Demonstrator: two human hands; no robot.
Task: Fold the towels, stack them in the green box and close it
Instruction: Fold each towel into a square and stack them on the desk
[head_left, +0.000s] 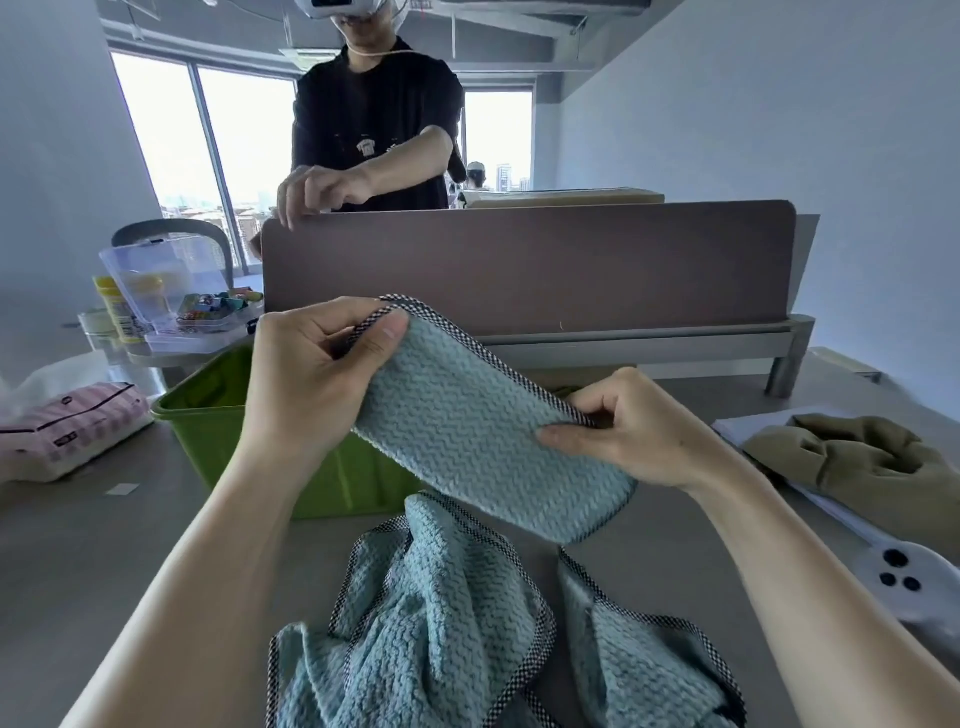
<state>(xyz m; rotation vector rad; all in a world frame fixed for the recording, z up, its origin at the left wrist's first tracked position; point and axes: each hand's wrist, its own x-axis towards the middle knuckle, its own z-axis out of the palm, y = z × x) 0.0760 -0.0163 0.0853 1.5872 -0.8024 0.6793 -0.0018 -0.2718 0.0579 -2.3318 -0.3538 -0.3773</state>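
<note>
— Holding anything with the left hand (311, 374)?

— Yes: pinching the far, upper corner of the folded towel (467, 431), with the thumb on the teal face and the fingers curled behind the checkered trim.

— And with the right hand (628, 431)?

— Gripping the same trimmed edge at its nearer, lower end, thumb flat on the cloth, fingers curled over the border.

— Where to find that towel, then?

— Up off the counter (104, 545), stretched on a slant between both hands and doubled over into a flat band. Partly in front of the green box (218, 415).

— And the box?

— Standing on the counter to the left, top open, near wall and rim in view. Inside mostly hidden by the hand and the cloth, so cannot tell what lies in it.

— Anything else teal?

— A loose towel (415, 623), heaped and rumpled on the counter directly below the held one. Just beside it to the right, a second loose towel (639, 660), equally unfolded, with the same black-and-white trim.

— Around the edges?

— To the right, an olive cloth (857, 457) bunched on white paper sheets (732, 427), near a white device (904, 577) with three dark dots. To the left, a pink tissue pack (72, 426). Behind the box, a clear plastic case (166, 280) beside coloured clips (208, 304). Across the back, a brown partition (519, 260), and behind it a person in a black shirt (374, 119), one hand at its top edge.
</note>
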